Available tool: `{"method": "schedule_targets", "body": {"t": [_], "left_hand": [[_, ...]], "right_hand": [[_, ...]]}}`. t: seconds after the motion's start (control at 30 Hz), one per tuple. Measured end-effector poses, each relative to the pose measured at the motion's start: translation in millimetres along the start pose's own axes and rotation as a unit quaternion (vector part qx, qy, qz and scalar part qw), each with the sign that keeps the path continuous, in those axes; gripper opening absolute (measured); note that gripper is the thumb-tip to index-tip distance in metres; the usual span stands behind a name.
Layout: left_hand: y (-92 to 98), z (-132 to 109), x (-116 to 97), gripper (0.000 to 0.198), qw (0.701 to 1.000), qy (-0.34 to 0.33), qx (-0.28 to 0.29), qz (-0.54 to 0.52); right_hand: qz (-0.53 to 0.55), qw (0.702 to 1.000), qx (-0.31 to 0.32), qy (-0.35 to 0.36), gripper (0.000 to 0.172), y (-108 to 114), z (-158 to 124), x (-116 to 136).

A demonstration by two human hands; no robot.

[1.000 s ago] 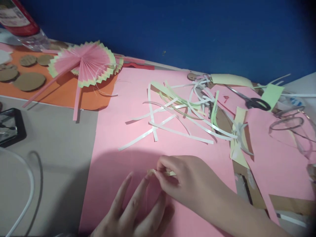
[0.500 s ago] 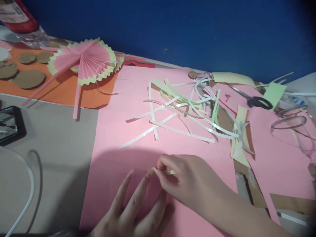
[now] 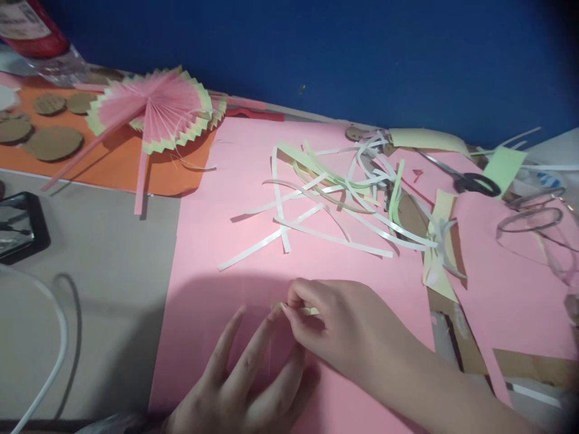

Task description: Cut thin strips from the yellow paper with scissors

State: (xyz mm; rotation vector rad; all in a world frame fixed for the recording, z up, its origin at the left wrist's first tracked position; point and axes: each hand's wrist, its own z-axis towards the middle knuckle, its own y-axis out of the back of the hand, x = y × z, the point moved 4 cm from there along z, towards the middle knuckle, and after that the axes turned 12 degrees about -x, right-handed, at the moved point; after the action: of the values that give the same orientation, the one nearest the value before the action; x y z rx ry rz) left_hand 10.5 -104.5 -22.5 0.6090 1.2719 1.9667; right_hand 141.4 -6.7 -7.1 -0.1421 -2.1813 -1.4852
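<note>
My right hand (image 3: 330, 313) pinches a small pale yellow-green paper strip (image 3: 311, 311) low over a large pink sheet (image 3: 203, 241). Just left of it, my left hand (image 3: 253, 374) lies spread on the same sheet, one fingertip touching the strip's end near the right thumb. Most of the strip is hidden by the right fingers. Beyond both hands, a loose heap of white and green paper strips (image 3: 335, 187) covers the sheet's upper right part.
A pleated pink paper fan (image 3: 158, 108) rests on orange paper (image 3: 167, 178) beside cardboard discs (image 3: 54, 143). Black-handled scissors (image 3: 477, 183) and glasses (image 3: 531, 219) lie right. A phone (image 3: 20, 226), white cable (image 3: 61, 337) and bottle (image 3: 40, 36) are left.
</note>
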Motion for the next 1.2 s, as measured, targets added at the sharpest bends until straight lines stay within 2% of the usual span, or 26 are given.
{"method": "schedule_targets", "body": {"t": [0.17,0.3,0.4,0.63,0.93,1.1,1.2], "left_hand": [[13.0,4.4,6.1,0.042,1.0,-0.003,0.005,0.002],[19.9,7.5,18.4,0.066,0.997,0.054,0.047,0.011],[16.9,6.4,23.0,0.073,0.994,0.079,0.07,0.013],[1.3,10.6,26.2,0.103,0.994,0.07,0.072,-0.031],[6.2,16.8,27.0,0.102,0.998,0.028,0.052,0.006],[5.1,16.6,26.7,0.104,0.996,0.033,0.068,0.044],[4.6,15.7,27.2,0.106,0.996,0.03,0.071,0.047]], "right_hand": [[0.005,1.0,0.006,0.019,0.017,2.7,-0.7,2.1],[0.013,0.999,0.002,0.039,0.019,7.0,-1.6,4.2],[0.007,1.0,0.017,0.025,0.023,10.2,-0.8,7.0],[0.004,1.0,0.014,0.012,0.024,11.9,-2.5,9.2],[0.007,0.999,-0.04,0.014,0.033,26.0,-17.1,0.2],[-0.026,0.999,-0.044,-0.01,0.034,37.7,-20.2,-9.7],[-0.006,0.999,-0.04,-0.032,0.033,39.0,-26.0,-18.3]]}}
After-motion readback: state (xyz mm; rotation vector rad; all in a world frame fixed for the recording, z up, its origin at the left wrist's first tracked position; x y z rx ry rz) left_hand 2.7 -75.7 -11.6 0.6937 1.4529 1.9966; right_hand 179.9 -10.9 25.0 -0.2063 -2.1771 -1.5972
